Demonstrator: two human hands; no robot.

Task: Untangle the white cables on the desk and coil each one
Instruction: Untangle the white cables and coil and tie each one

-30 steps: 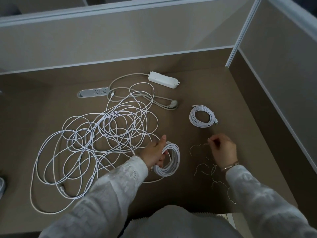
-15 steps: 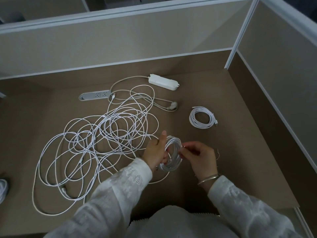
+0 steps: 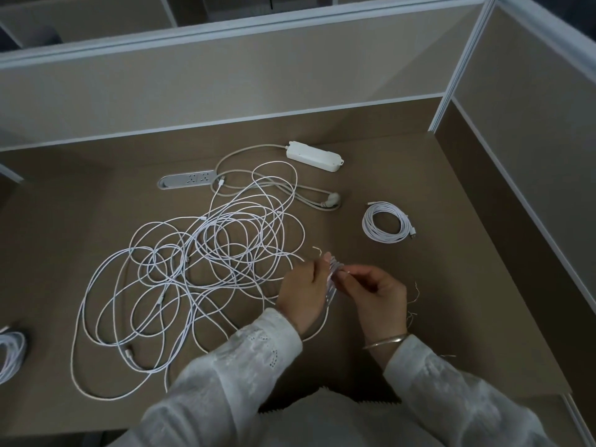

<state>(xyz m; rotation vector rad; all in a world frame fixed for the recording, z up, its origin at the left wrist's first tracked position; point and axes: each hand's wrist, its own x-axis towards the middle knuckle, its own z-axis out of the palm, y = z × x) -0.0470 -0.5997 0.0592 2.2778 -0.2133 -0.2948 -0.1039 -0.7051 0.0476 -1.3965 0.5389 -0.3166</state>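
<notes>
**Head view: both hands closed on a cable coil**

Head view shows the left hand (image 3: 301,293) with fingers curled round a bunched white cable coil (image 3: 332,285), just right of the tangled white cables (image 3: 206,262) on the desk (image 3: 451,285). The right hand (image 3: 375,293) pinches a thin wire tie (image 3: 346,271) against that coil. A finished coil (image 3: 385,226) lies farther right, beyond the tangle.
</notes>
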